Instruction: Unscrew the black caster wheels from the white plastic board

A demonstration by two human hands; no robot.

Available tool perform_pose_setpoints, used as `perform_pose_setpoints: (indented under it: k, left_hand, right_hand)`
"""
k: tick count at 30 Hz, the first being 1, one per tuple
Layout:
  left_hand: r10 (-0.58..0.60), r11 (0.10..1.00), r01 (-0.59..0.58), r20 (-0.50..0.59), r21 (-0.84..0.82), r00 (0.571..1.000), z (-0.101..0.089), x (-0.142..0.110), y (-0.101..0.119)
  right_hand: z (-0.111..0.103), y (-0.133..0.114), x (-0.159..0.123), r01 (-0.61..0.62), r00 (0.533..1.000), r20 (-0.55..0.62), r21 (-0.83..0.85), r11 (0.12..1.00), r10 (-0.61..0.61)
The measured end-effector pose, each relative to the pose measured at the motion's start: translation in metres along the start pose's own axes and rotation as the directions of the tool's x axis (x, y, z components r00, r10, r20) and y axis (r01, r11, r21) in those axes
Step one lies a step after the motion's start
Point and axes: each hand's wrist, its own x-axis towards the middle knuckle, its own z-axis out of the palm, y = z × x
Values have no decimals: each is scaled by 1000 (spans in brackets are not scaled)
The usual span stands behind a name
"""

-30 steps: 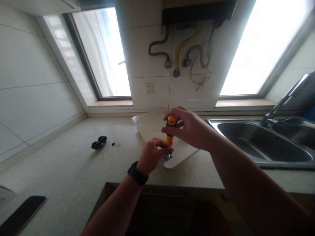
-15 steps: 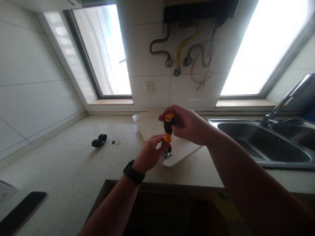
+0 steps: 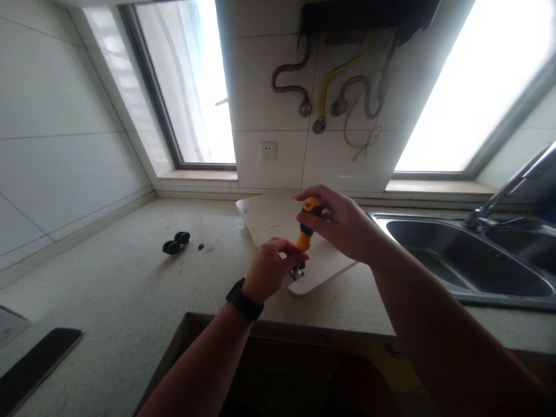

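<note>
My right hand [image 3: 343, 226] is wrapped round the top of an orange and black screwdriver [image 3: 307, 226] that stands nearly upright, tilted slightly right. My left hand [image 3: 270, 267], with a black watch on the wrist, pinches the lower end of its handle. The tip points down at a small metal fitting [image 3: 297, 271] on the near corner of a white board [image 3: 278, 223] lying on the countertop.
A black double caster wheel [image 3: 176, 242] and a few small screws [image 3: 203, 247] lie on the speckled countertop [image 3: 130, 289] to the left. A steel sink [image 3: 469, 260] with a tap [image 3: 499, 200] is at the right. A dark phone [image 3: 35, 365] lies at the lower left.
My right hand has shifted its grip round the screwdriver's handle, and the handle now leans a little more to the right. The view has drifted slightly; the board and caster stay put.
</note>
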Motion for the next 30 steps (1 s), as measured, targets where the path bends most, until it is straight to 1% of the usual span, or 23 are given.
perform_pose_setpoints:
  k: [2, 4, 6, 9, 11, 13, 15, 17, 19, 21, 23, 24, 26, 30]
  left_hand:
    - [-41, 999, 41, -27, -14, 999, 2, 0, 0]
    - [-64, 998, 63, -37, -27, 997, 4, 0, -1]
    - [-56, 998, 55, -35, -23, 998, 5, 0, -1]
    - [16, 1000, -15, -24, 27, 1000, 3, 0, -1]
    - [58, 996, -59, 17, 65, 998, 0, -1, -1]
    - [74, 993, -80, 71, 83, 995, -3, -4, -1]
    - [75, 995, -83, 119, 59, 990, -6, -7, 0]
    - [76, 997, -75, 161, -7, 984, -7, -10, 1]
    - [56, 995, -39, 186, -95, 981, -5, -11, 2]
    - [20, 987, 9, 180, -159, 983, -2, -11, 1]
    - [-28, 978, 59, 156, -201, 987, 1, -10, 0]
    - [-47, 972, 78, 142, -221, 989, 3, -10, -1]
    - [-78, 959, 106, 116, -262, 990, 5, -9, -3]
    - [-105, 947, 119, 61, -299, 993, 8, -7, -4]
  right_hand:
    - [1, 1, -2, -11, 1000, -29, -48, 999, 10]
    - [2, 3, -4, -8, 999, -45, -57, 998, 5]
    - [4, 6, -4, -2, 999, -54, -8, 1000, 2]
    - [7, 11, -5, -9, 997, -74, 121, 993, 18]
    - [8, 13, -6, -6, 997, -70, 225, 974, 22]
    - [9, 14, -7, -5, 1000, -28, 324, 946, 14]
    - [9, 14, -9, -12, 1000, 12, 404, 914, 8]
    - [10, 13, -10, -8, 1000, 7, 442, 897, 5]
    - [12, 12, -11, 20, 999, -35, 386, 922, -7]
    - [13, 12, -13, 43, 995, -93, 239, 970, -21]
    - [15, 13, -13, 34, 990, -143, 123, 992, -16]
    - [16, 13, -13, 23, 988, -155, 109, 994, -6]
    - [17, 14, -13, 6, 986, -165, 141, 990, 18]
    - [18, 16, -13, -3, 976, -212, 214, 977, 49]
